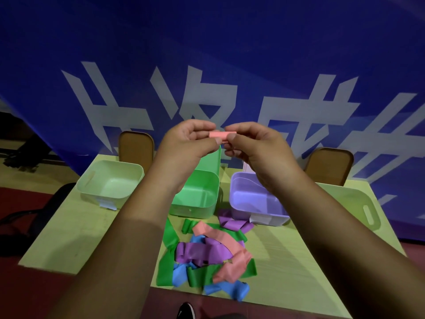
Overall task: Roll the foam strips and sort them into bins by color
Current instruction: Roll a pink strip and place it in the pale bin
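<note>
A small pink foam roll (221,135) is held up in the air above the bins, pinched at its left end by my left hand (190,143) and at its right end by my right hand (253,148). Below on the table lies a tangled pile of loose strips (207,254) in green, purple, pink and blue. Behind the pile stand a pale green bin (110,180) at the left, a bright green bin (202,192) in the middle, a purple bin (253,203) and a pale green bin (365,208) at the far right.
The yellow-green table (299,261) ends close to me, and some blue strips hang at its near edge. Two brown chair backs (135,146) stand behind the table before a blue banner. A dark shoe (186,310) shows below.
</note>
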Tool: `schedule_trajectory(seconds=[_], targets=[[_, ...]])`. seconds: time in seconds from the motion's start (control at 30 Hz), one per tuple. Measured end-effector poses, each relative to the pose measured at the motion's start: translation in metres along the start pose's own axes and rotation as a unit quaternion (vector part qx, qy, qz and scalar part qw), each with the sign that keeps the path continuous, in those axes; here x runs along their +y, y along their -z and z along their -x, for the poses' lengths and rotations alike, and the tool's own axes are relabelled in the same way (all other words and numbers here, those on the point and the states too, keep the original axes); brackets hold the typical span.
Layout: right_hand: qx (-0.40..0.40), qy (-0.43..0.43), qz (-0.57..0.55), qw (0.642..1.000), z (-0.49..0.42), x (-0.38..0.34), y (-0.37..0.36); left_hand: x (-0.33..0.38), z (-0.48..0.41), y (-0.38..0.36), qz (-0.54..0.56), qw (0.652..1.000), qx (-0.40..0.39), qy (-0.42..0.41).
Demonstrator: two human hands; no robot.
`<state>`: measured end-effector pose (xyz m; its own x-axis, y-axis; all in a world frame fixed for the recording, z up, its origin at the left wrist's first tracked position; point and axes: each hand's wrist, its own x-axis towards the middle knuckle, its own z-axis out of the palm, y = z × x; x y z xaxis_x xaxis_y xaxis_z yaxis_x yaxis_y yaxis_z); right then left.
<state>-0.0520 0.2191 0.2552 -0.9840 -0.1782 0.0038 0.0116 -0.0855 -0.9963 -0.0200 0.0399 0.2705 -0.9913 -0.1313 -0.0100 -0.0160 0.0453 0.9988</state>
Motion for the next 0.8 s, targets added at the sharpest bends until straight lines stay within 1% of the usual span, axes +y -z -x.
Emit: schedule_trajectory(seconds=[0.17,0.3,0.43,0.6,0.7,0.8], targets=[[0.016,0.016,0.028,0.999,0.002,0.001,-0.003,-0.008,-0.008,0.006,0.005,1.000,-0.012,0.003],[0.040,0.025,0.096,0.994,0.003,0.005,-0.003,-0.015,-0.017,0.006,0.004,1.000,-0.029,0.009],[0.070,0.005,0.095,0.993,0.005,0.012,0.001,-0.028,-0.030,0.001,-0.012,0.998,-0.055,0.014],[0.090,-0.020,0.178,0.980,0.014,0.029,0.023,-0.050,-0.041,-0.021,-0.017,0.995,-0.098,0.030],[0.102,-0.032,0.204,0.973,0.022,0.043,0.046,-0.063,-0.044,-0.047,0.033,0.988,-0.131,0.070],[0.113,-0.051,0.178,0.976,0.027,0.054,0.075,-0.075,-0.046,-0.084,0.141,0.968,-0.139,0.156]])
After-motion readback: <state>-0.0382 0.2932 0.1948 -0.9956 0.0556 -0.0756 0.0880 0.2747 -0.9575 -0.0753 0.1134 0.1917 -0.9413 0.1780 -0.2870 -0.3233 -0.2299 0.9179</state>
